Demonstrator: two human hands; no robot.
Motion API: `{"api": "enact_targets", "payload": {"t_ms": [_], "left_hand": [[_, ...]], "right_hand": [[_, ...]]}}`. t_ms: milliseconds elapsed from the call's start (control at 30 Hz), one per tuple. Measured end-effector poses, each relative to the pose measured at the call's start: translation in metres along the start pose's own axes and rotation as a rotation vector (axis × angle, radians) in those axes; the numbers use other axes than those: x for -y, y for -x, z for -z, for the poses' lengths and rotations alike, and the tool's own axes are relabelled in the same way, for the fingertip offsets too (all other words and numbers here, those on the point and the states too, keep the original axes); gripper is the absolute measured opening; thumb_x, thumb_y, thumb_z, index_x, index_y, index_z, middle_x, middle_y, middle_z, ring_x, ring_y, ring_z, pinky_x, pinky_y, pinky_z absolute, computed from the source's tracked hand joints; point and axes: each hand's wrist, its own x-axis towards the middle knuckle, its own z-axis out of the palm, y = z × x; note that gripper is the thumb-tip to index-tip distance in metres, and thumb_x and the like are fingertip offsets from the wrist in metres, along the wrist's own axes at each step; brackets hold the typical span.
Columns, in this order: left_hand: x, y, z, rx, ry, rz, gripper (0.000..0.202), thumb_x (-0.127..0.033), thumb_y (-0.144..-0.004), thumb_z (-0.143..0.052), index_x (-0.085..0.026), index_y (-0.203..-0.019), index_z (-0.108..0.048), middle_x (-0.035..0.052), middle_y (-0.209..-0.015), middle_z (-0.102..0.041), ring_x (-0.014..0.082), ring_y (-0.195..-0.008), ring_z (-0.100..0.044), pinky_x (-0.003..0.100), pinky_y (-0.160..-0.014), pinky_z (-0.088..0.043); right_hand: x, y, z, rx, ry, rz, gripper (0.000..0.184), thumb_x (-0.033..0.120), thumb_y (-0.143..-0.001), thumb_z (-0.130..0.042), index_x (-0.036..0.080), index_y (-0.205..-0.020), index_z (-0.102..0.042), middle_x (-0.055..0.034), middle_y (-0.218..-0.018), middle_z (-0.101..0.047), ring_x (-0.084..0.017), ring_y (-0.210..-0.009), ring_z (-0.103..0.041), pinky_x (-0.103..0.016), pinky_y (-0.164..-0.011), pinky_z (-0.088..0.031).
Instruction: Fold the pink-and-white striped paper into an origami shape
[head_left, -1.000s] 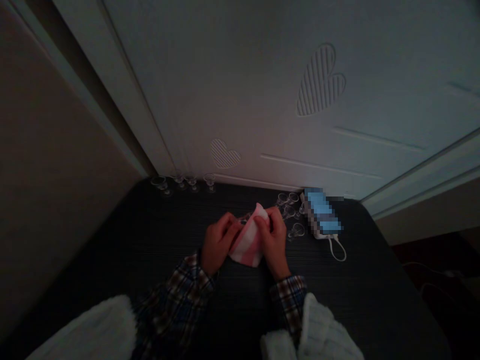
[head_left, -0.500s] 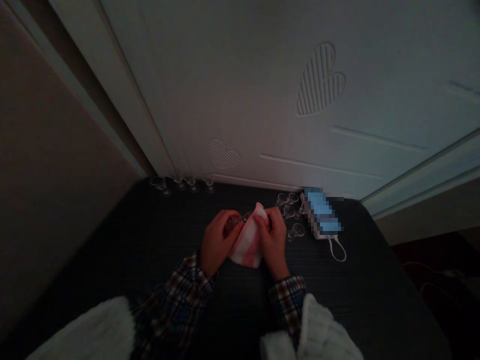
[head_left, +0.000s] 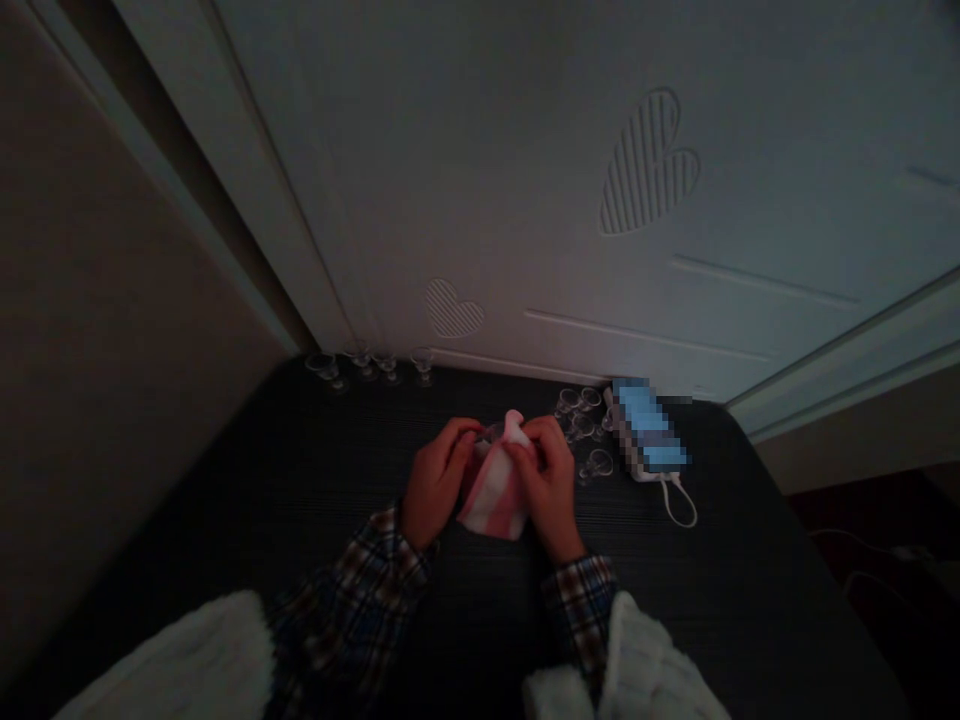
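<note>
Over the middle of the dark table, my left hand (head_left: 433, 485) has its fingers closed around a small clear stemmed glass (head_left: 492, 433), mostly hidden by the fingers and cloth. My right hand (head_left: 553, 485) pinches a pink-and-white striped cloth (head_left: 495, 500) between thumb and fingers, pressing it against the glass. The cloth's lower corner hangs down between the hands. Close beyond my right hand is a cluster of similar small glasses (head_left: 582, 424), and one glass (head_left: 600, 463) lies tipped nearer to me.
Along the back left edge of the table (head_left: 300, 510) several small glasses stand in a row, the nearest to centre being a lone glass (head_left: 423, 366). A phone (head_left: 651, 430) with a white cable loop (head_left: 682, 505) lies at the right. A white panel (head_left: 525, 200) with heart reliefs rises behind.
The cloth's top has bunched and folded over near my right fingers, and the glass shows less between the hands. My left fingers have shifted a little. The whole view has moved slightly.
</note>
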Motion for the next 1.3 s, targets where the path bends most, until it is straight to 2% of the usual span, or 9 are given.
{"api": "enact_targets", "payload": {"t_ms": [100, 233, 333, 500, 667, 833, 967, 1100, 1300], "left_hand": [[0.0, 0.0, 0.0, -0.081, -0.06, 0.008, 0.027, -0.038, -0.092, -0.034, -0.019, -0.089, -0.052, -0.0005, -0.075, -0.056, 0.0119, -0.066, -0.052, 0.023, -0.06, -0.037], [0.003, -0.001, 0.0, -0.172, -0.084, 0.051, 0.03, -0.039, -0.094, -0.029, -0.019, -0.085, -0.049, -0.0001, -0.074, -0.055, 0.012, -0.067, -0.052, 0.023, -0.059, -0.035], [0.003, 0.0, 0.0, -0.129, -0.081, 0.047, 0.031, -0.04, -0.094, -0.028, -0.019, -0.084, -0.048, -0.0006, -0.072, -0.053, 0.0121, -0.065, -0.051, 0.023, -0.058, -0.035], [0.0, 0.001, 0.0, -0.087, -0.121, 0.045, 0.032, -0.04, -0.094, -0.027, -0.02, -0.08, -0.048, -0.0012, -0.067, -0.051, 0.0129, -0.062, -0.051, 0.024, -0.057, -0.034], [0.001, 0.001, -0.002, -0.025, -0.274, 0.006, 0.029, -0.036, -0.094, -0.026, -0.02, -0.085, -0.048, 0.0, -0.072, -0.055, 0.0148, -0.064, -0.054, 0.027, -0.059, -0.034], [-0.001, 0.003, -0.004, 0.054, -0.331, -0.169, 0.025, -0.033, -0.094, -0.03, -0.02, -0.096, -0.051, 0.0036, -0.091, -0.058, 0.0166, -0.086, -0.056, 0.029, -0.076, -0.04], [-0.003, 0.006, -0.004, 0.144, -0.363, -0.268, 0.024, -0.032, -0.093, -0.035, -0.021, -0.102, -0.054, 0.0043, -0.101, -0.054, 0.0159, -0.091, -0.054, 0.028, -0.081, -0.042], [-0.002, 0.008, -0.005, 0.103, -0.395, -0.312, 0.021, -0.031, -0.091, -0.041, -0.02, -0.099, -0.057, 0.005, -0.107, -0.05, 0.0146, -0.09, -0.054, 0.027, -0.08, -0.044], [0.0, 0.005, -0.006, 0.021, -0.356, -0.3, 0.017, -0.029, -0.088, -0.047, -0.019, -0.092, -0.06, 0.004, -0.093, -0.049, 0.0139, -0.081, -0.053, 0.027, -0.073, -0.045]], "right_hand": [[-0.004, -0.001, 0.001, 0.003, 0.011, -0.049, 0.012, 0.026, -0.086, -0.053, 0.017, -0.079, -0.056, 0.0002, -0.081, -0.052, -0.011, -0.077, -0.05, -0.023, -0.07, -0.038], [-0.01, -0.001, 0.0, -0.04, 0.0, -0.151, 0.02, 0.031, -0.089, -0.048, 0.016, -0.081, -0.058, -0.0003, -0.08, -0.054, -0.011, -0.075, -0.05, -0.022, -0.068, -0.038], [-0.011, -0.001, -0.001, -0.017, -0.114, -0.191, 0.024, 0.034, -0.09, -0.043, 0.016, -0.087, -0.059, -0.0014, -0.081, -0.057, -0.012, -0.076, -0.051, -0.022, -0.067, -0.04], [-0.006, -0.001, -0.003, 0.147, -0.247, -0.163, 0.028, 0.034, -0.091, -0.042, 0.019, -0.106, -0.059, -0.0038, -0.1, -0.061, -0.015, -0.091, -0.056, -0.024, -0.08, -0.044], [-0.005, 0.001, -0.006, 0.245, -0.155, -0.132, 0.03, 0.032, -0.086, -0.053, 0.02, -0.113, -0.053, -0.0023, -0.101, -0.06, -0.014, -0.091, -0.055, -0.023, -0.08, -0.043], [-0.004, 0.002, -0.006, 0.15, -0.003, -0.145, 0.02, 0.035, -0.088, -0.049, 0.018, -0.094, -0.055, 0.0016, -0.08, -0.056, -0.01, -0.072, -0.051, -0.02, -0.066, -0.038], [-0.008, 0.001, -0.005, 0.067, 0.076, -0.174, 0.026, 0.037, -0.093, -0.039, 0.018, -0.09, -0.056, 0.0007, -0.076, -0.057, -0.011, -0.067, -0.052, -0.021, -0.061, -0.037], [-0.013, 0.002, -0.003, 0.078, 0.141, -0.166, 0.038, 0.035, -0.096, -0.026, 0.019, -0.093, -0.061, -0.0022, -0.08, -0.063, -0.013, -0.072, -0.057, -0.023, -0.066, -0.038], [-0.008, 0.003, -0.002, 0.109, 0.145, -0.169, 0.043, 0.036, -0.098, -0.02, 0.019, -0.096, -0.06, -0.0028, -0.087, -0.065, -0.013, -0.08, -0.059, -0.023, -0.072, -0.039]]}}
